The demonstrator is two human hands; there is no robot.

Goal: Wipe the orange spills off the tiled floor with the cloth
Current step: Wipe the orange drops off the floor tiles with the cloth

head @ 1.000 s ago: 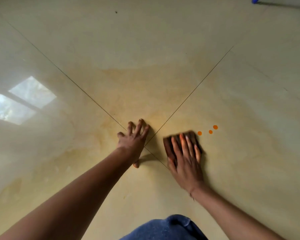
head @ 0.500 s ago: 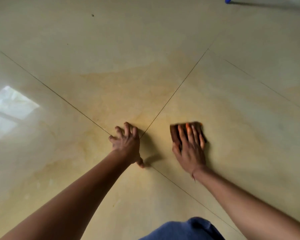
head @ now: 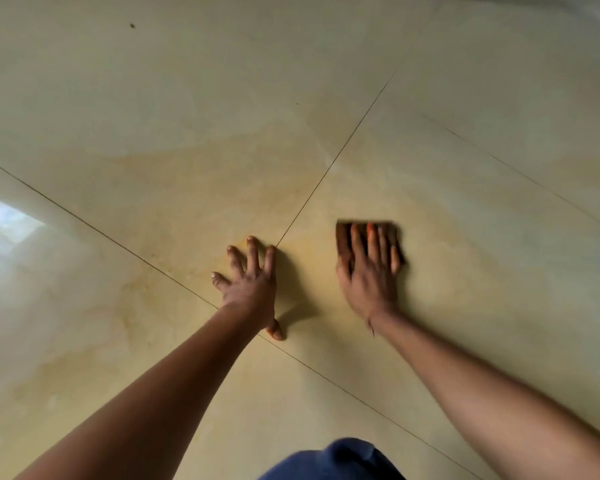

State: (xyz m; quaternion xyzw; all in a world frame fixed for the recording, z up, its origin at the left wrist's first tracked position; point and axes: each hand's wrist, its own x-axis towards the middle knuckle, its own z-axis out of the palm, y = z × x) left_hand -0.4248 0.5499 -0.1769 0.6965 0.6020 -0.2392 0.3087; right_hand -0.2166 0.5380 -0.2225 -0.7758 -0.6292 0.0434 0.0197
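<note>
At three o'clock from the left hand [head: 252, 282], splayed flat as a brace, the right hand [head: 368, 275] presses the cloth [head: 390, 230] onto the tiled floor [head: 465, 237], fingers straight, for wiping pressure.

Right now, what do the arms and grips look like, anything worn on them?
Both forearms are bare, no sleeves. The left grip and right grip wear no gloves. A thin thread hangs at the right wrist, and one right finger carries an orange smear. Dark blue clothing shows at the bottom edge.
</note>
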